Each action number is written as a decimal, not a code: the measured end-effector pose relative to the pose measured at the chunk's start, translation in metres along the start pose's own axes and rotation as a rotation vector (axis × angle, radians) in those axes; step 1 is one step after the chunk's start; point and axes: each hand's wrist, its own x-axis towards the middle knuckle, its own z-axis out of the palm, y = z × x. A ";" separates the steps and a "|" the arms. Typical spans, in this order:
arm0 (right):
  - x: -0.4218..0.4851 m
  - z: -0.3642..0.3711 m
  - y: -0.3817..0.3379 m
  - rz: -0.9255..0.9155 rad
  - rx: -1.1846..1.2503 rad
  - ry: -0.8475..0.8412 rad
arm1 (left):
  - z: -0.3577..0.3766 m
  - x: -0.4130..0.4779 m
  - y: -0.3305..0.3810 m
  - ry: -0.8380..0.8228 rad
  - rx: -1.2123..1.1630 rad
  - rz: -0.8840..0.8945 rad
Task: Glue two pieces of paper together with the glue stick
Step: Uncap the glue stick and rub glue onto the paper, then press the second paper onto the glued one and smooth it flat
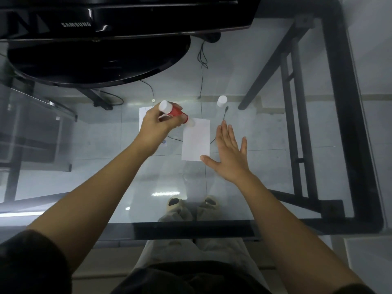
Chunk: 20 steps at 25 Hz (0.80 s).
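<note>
My left hand (pixel 156 125) grips a red glue stick (pixel 175 112) with a white end, tilted so its uncapped tip touches the top left corner of a white sheet of paper (pixel 196 143). That sheet lies flat on the glass table. My right hand (pixel 230 152) is spread flat beside the sheet's right edge, with the thumb resting on its lower right corner. A second white paper (pixel 143 115) lies behind my left hand and is mostly hidden by it. The glue stick's white cap (pixel 221 100) stands on the glass farther back to the right.
A black Samsung monitor (pixel 101 24) with a wide round base (pixel 95 60) fills the far left of the glass table (pixel 265 128). A thin black cable (pixel 224 114) trails near the cap. The table's black frame (pixel 347 124) runs along the right. My legs and shoes show through the glass.
</note>
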 end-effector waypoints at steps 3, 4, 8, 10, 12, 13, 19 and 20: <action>0.000 0.000 0.000 -0.001 -0.003 -0.001 | 0.002 -0.005 0.000 0.044 -0.622 -0.223; 0.000 0.000 0.000 0.001 -0.005 0.000 | 0.002 -0.001 0.003 0.092 -0.742 -0.289; 0.000 0.000 -0.001 0.008 0.002 -0.004 | 0.006 0.026 0.019 0.046 -0.705 -0.348; 0.000 -0.001 -0.001 0.006 0.011 -0.013 | 0.014 0.039 0.026 -0.050 -0.368 -0.213; -0.001 -0.001 -0.001 0.008 0.014 -0.018 | 0.025 0.052 0.032 -0.084 -0.006 -0.040; -0.001 -0.001 -0.001 0.010 0.015 -0.019 | 0.031 0.058 0.034 -0.087 0.137 0.056; -0.001 -0.003 -0.001 0.016 0.009 -0.035 | 0.055 0.082 0.029 -0.073 0.439 0.323; -0.001 -0.004 -0.001 0.017 0.009 -0.037 | 0.056 0.083 0.027 -0.068 0.457 0.330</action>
